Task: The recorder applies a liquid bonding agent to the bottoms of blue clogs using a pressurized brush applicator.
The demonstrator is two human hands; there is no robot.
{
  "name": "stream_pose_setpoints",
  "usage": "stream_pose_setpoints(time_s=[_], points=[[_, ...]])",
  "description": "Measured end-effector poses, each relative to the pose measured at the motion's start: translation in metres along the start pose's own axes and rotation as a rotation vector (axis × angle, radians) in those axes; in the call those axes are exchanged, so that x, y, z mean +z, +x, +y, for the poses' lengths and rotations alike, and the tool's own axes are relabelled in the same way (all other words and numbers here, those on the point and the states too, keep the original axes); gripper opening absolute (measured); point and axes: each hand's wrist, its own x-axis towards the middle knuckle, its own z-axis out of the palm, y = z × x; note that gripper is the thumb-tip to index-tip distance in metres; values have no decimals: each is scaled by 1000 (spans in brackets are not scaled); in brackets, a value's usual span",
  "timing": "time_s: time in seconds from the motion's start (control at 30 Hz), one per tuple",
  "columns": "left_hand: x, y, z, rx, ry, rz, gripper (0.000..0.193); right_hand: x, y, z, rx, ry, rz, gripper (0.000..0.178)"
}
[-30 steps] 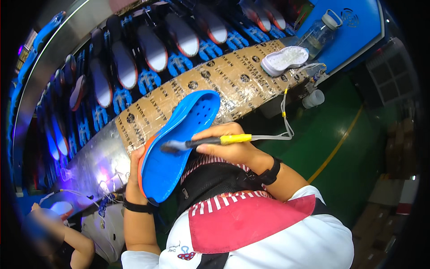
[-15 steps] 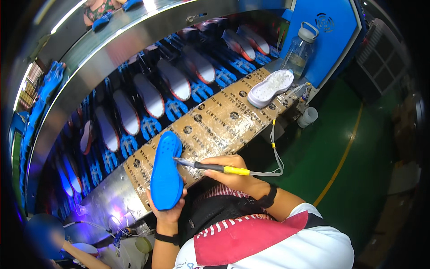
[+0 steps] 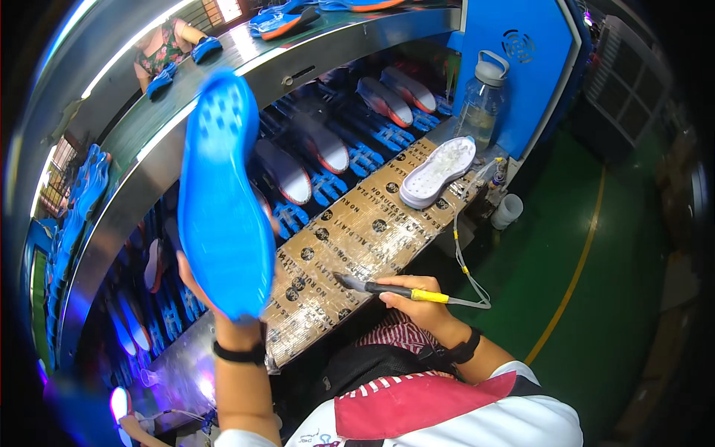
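My left hand (image 3: 232, 334) is closed round a blue shoe sole (image 3: 223, 208) from below and lifts it upright above the left part of the bench. The sole's hollow inner side, with small pits near its upper end, faces me. In my right hand (image 3: 426, 299) is a glue brush (image 3: 383, 287) with a black handle and a yellow sleeve, linked to a thin clear tube (image 3: 469, 302). Its dark tip points left, just over the bench's front edge and apart from the sole.
Brown printed sheeting covers the bench (image 3: 350, 235). A white sole (image 3: 439, 175) with whitish bits inside lies at its right, near a clear water bottle (image 3: 480, 104). A white cup (image 3: 507, 211) sits beyond the edge. Shoes fill the rack behind; another person (image 3: 164, 51) is beyond the upper conveyor.
My left hand has raised the blue sole up and to the left, off the brush tip. The right hand with the brush has shifted slightly right and down.
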Motion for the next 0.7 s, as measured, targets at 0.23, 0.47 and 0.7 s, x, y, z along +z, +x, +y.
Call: stream_pose_setpoints(time_s=[0.23, 0.47, 0.7], points=[[-4, 195, 80, 55, -23, 115, 86, -26, -10, -28, -51, -75, 66, 25], [-19, 214, 73, 42, 667, 495, 60, -61, -25, -23, -6, -93, 223, 24], [14, 221, 72, 652, 2094, 741, 114, -71, -27, -15, 17, -62, 240, 25]])
